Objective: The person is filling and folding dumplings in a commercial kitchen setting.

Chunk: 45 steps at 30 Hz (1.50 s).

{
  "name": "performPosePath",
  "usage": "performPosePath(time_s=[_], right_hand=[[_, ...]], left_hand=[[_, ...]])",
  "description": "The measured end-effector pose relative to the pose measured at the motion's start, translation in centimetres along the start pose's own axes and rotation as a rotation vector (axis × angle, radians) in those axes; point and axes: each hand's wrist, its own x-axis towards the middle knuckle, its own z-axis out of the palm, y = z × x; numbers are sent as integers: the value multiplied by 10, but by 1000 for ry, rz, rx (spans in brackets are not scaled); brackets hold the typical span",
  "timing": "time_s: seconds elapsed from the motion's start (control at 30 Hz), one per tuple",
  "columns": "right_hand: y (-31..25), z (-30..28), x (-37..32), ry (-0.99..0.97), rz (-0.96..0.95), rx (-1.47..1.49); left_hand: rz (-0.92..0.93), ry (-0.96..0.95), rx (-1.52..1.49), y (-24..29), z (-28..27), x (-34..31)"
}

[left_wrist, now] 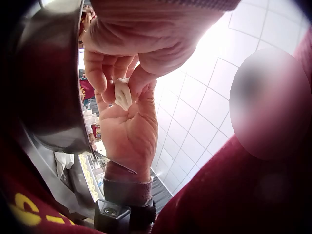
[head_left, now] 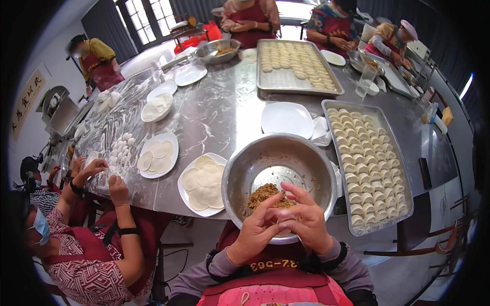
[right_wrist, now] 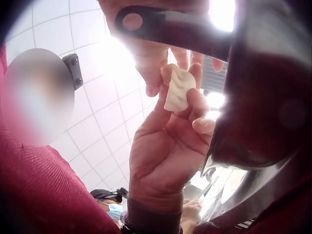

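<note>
Left hand (head_left: 253, 232) and right hand (head_left: 306, 222) pinch a dumpling (right_wrist: 178, 90) above the bowl (head_left: 301, 160); sealing seemingly under way, needing even seam pressure next.

We are holding our bare left hand (head_left: 256, 224) and bare right hand (head_left: 307, 220) together, fingers curled, thumbs and fingertips pinching.

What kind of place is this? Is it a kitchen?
Probably a big shared kitchen for cooking together: a floury steel table, trays full of dumplings, a bowl of filling, and people in aprons.
</note>
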Motion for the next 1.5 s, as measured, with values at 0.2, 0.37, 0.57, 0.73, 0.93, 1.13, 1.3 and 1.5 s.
performPosePath(time_s=[0.2,0.37,0.57,0.73,0.93,1.13,1.3,1.5], right_hand=[[11,-7,-2,-101,-67,7],[11,-6,-2,-84,-50,16],[8,-2,-5,-43,29,114],[9,-3,-5,-101,-61,-30],[5,0,-7,-13,1,3],[9,2,-6,-12,-98,-47],[5,6,-7,61,-31,-3],[12,4,-9,49,-65,-50]], left_hand=[[38,30,1,-5,3,0],[46,31,-6,-4,4,1],[36,33,-19,-3,2,1],[26,-16,-32,-10,-4,-1],[19,9,-194,-7,-1,1],[61,-3,-235,-11,1,3],[8,29,-297,-15,-2,2],[4,-49,-335,-9,2,4]])
